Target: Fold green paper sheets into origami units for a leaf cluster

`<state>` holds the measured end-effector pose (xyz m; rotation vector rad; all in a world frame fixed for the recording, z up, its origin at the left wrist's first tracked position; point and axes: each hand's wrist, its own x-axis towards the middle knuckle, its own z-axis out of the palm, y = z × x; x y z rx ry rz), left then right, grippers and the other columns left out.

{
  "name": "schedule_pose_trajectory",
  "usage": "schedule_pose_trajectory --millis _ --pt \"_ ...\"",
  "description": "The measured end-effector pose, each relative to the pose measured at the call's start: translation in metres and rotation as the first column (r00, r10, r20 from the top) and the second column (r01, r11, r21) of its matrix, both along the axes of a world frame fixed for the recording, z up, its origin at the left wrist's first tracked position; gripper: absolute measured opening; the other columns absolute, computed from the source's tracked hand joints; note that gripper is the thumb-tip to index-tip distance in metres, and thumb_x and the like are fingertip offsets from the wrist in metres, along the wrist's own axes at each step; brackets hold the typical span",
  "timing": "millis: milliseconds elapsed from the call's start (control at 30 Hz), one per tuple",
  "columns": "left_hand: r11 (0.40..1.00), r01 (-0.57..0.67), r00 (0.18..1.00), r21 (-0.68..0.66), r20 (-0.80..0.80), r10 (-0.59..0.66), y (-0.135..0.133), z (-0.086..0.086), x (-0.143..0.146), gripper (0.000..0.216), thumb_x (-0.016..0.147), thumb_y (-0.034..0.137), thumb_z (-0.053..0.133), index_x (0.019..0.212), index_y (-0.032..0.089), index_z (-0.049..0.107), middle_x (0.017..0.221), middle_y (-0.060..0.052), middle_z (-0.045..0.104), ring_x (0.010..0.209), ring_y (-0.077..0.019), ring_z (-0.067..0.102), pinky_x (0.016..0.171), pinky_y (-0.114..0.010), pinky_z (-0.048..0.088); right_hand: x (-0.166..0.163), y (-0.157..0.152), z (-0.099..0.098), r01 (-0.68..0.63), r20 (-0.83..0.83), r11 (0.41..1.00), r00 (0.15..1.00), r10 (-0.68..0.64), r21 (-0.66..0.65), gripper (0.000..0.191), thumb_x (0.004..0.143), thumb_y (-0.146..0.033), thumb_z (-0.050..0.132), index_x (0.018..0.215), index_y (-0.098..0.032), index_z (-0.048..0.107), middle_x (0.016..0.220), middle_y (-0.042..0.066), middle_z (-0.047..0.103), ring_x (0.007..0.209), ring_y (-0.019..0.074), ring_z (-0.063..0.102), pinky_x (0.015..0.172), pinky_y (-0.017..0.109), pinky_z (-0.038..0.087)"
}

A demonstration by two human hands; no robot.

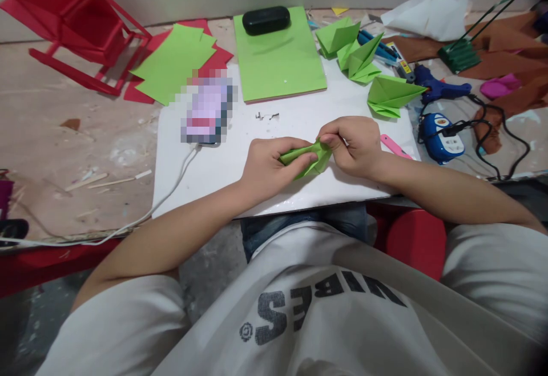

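Observation:
A folded piece of green paper (309, 158) lies between both my hands over the white board (222, 176). My left hand (269, 166) is closed round its left end, thumb pressing on top. My right hand (353, 143) pinches its right end with fingers curled. Three finished green folded shapes sit beyond: one (337, 35) at the back, one (360, 59) in the middle, one (391, 96) nearest my right hand. A stack of green paper (278, 59) lies at the back of the board.
A black case (266, 20) rests on the green stack. Loose green sheets (173, 62) over red paper lie left, beside a phone (208, 110) with a white cable (171, 190). A blue glue gun (440, 88), pink tool (396, 146) and red toy chair (81, 28) surround the board.

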<state>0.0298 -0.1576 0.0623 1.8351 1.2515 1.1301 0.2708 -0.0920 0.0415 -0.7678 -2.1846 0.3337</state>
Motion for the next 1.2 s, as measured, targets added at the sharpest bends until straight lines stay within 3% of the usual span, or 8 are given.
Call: schedule_pose_trajectory --millis 200,333,533,700,867,1000,1100,1200 --pt "0.999 -0.012 1.000 0.050 -0.020 0.013 0.003 -0.005 -0.002 0.027 0.099 0.050 0.092 0.105 0.024 0.095 0.094 -0.005 0.093 0.082 -0.0220 0.085 0.079 -0.032 0.070 -0.002 -0.001 0.004 -0.009 -0.049 1.000 0.999 0.009 0.005 0.059 0.125 -0.064 0.046 0.098 -0.026 0.081 0.081 0.004 0.082 0.072 0.0216 0.074 0.078 0.038 0.056" --pt "0.992 -0.034 0.999 0.125 -0.027 0.038 0.004 -0.011 -0.003 0.046 0.097 0.059 0.096 0.127 0.024 0.090 0.120 -0.008 0.093 0.097 -0.0237 0.088 0.089 -0.032 0.071 -0.003 -0.002 0.005 0.019 -0.070 0.999 0.997 -0.021 -0.029 0.062 0.124 -0.070 0.045 0.097 -0.027 0.081 0.078 0.005 0.081 0.072 0.0223 0.075 0.077 0.038 0.058" --pt "0.994 -0.052 0.999 0.091 0.013 0.051 0.007 -0.023 -0.004 0.079 0.095 0.074 0.095 0.157 0.030 0.074 0.161 -0.014 0.079 0.106 -0.0260 0.087 0.085 -0.036 0.072 -0.005 -0.004 0.007 0.050 -0.128 0.996 0.990 -0.060 -0.079 0.067 0.122 -0.077 0.044 0.093 -0.028 0.079 0.081 0.006 0.082 0.073 0.0230 0.077 0.076 0.038 0.060" --pt "0.993 -0.083 0.996 0.081 0.028 0.081 0.011 -0.026 -0.005 0.087 0.089 0.076 0.100 0.157 0.029 0.072 0.161 -0.015 0.077 0.117 -0.0318 0.085 0.084 -0.038 0.071 -0.002 -0.002 0.010 0.069 -0.141 0.991 0.986 -0.085 -0.118 0.063 0.122 -0.075 0.048 0.097 -0.028 0.080 0.082 0.005 0.082 0.073 0.0233 0.075 0.076 0.039 0.061" --pt "0.995 -0.069 0.996 0.072 0.054 0.066 0.012 -0.026 -0.007 0.085 0.091 0.079 0.097 0.155 0.029 0.072 0.160 -0.015 0.077 0.111 -0.0290 0.085 0.081 -0.037 0.071 0.001 0.005 0.013 0.021 -0.209 0.973 0.975 -0.071 -0.228 0.055 0.118 -0.078 0.062 0.105 -0.028 0.082 0.089 0.004 0.081 0.080 0.0215 0.076 0.079 0.037 0.064" --pt "0.991 -0.078 0.996 0.110 0.061 0.072 0.015 -0.026 -0.010 0.081 0.094 0.079 0.094 0.150 0.025 0.073 0.155 -0.016 0.080 0.116 -0.0290 0.084 0.089 -0.038 0.072 -0.002 0.014 0.011 -0.172 -0.317 0.881 0.948 0.027 -0.440 0.065 0.092 -0.082 0.095 0.120 -0.026 0.080 0.103 0.004 0.083 0.088 0.0209 0.078 0.077 0.034 0.067" --pt "0.990 -0.083 0.996 0.116 0.042 0.079 0.018 -0.027 -0.012 0.076 0.094 0.079 0.093 0.142 0.023 0.076 0.144 -0.015 0.084 0.116 -0.0288 0.084 0.092 -0.038 0.071 -0.004 0.017 0.006 -0.270 -0.371 0.757 0.928 0.040 -0.595 0.065 0.078 -0.077 0.108 0.103 -0.025 0.078 0.090 0.002 0.079 0.076 0.0186 0.071 0.067 0.033 0.064" --pt "0.991 -0.075 0.997 0.111 0.025 0.073 0.019 -0.028 -0.013 0.075 0.094 0.081 0.093 0.138 0.022 0.077 0.139 -0.015 0.084 0.118 -0.0289 0.084 0.094 -0.037 0.071 -0.004 0.018 0.001 -0.286 -0.372 0.701 0.928 0.032 -0.653 0.063 0.080 -0.078 0.106 0.087 -0.025 0.072 0.077 -0.001 0.071 0.068 0.0165 0.062 0.059 0.032 0.059"
